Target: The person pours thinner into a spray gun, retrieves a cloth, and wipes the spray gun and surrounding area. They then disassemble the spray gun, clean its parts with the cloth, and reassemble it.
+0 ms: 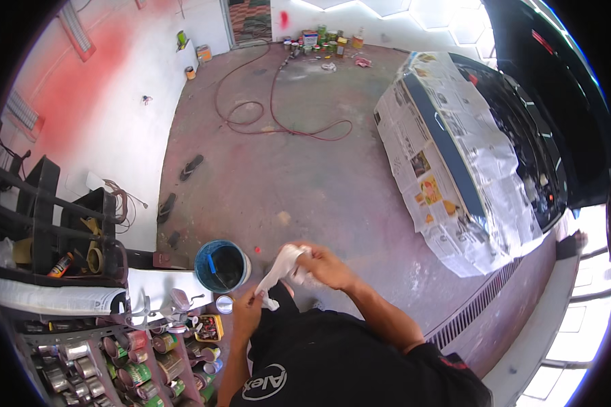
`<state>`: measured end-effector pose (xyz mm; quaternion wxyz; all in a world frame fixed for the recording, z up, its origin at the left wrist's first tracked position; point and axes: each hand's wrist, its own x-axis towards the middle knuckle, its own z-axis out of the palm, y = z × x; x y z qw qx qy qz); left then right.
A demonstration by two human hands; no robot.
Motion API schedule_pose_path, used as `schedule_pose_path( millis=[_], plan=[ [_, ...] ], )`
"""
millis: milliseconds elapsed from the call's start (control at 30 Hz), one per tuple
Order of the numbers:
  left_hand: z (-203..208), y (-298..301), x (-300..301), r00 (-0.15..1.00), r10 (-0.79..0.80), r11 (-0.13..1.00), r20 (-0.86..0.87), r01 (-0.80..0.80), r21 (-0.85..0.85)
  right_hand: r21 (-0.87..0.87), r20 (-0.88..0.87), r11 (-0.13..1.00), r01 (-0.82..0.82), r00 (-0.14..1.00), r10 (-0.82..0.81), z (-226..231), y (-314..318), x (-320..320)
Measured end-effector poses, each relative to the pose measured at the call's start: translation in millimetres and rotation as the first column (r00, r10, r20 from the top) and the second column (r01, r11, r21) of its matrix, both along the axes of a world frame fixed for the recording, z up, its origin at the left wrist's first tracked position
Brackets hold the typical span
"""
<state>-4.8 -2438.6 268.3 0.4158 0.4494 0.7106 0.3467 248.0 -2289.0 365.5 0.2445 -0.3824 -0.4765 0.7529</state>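
Far left I see a dark metal rack (44,203) with tape rolls and a spray can on it, and below that shelves of small paint tins (129,366) crowding the lower corner. Next along, a blue bucket (222,266) stands on the stained concrete floor (299,176); there's a blue stick leaning inside, and the contents look dark, though I can't say whether that's liquid or shadow. A small round lid (224,304) sits just beside it. Two sandals (191,166) lie apart further up, and a red hose (278,125) loops across the floor toward a cluster of cans (322,37) at the far wall.

Now the middle: my left hand (248,312) pinches the lower end of a white cloth (282,268), fingers curled shut on it. My right hand (327,264) grips the upper end, fingers wrapped over the bunched fabric, which stretches between both hands above the floor.

To the right, a dark car (523,142) stands with newspaper masking (441,169) taped over its front, well apart from the hands.
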Motion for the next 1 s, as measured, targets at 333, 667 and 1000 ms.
schedule_pose_path(
  millis=[333, 667, 1000],
  plan=[
    [4, 392, -18, 0.988, -0.013, 0.906, 0.155, -0.054, 0.419, -0.109, 0.242, 0.820, 0.561, 0.815, -0.526, -109, 312, 16],
    [65, 724, 23, 0.768, -0.614, 0.773, 0.185, 0.537, 0.336, -0.412, -0.142, 0.828, 0.381, 0.870, -0.471, -36, 601, -57],
    [-15, 1072, -38, 0.855, -0.363, 0.932, 0.371, 0.333, 0.143, -0.365, 0.021, 0.630, 0.685, 0.683, -0.730, -127, 969, -1]
  ],
)
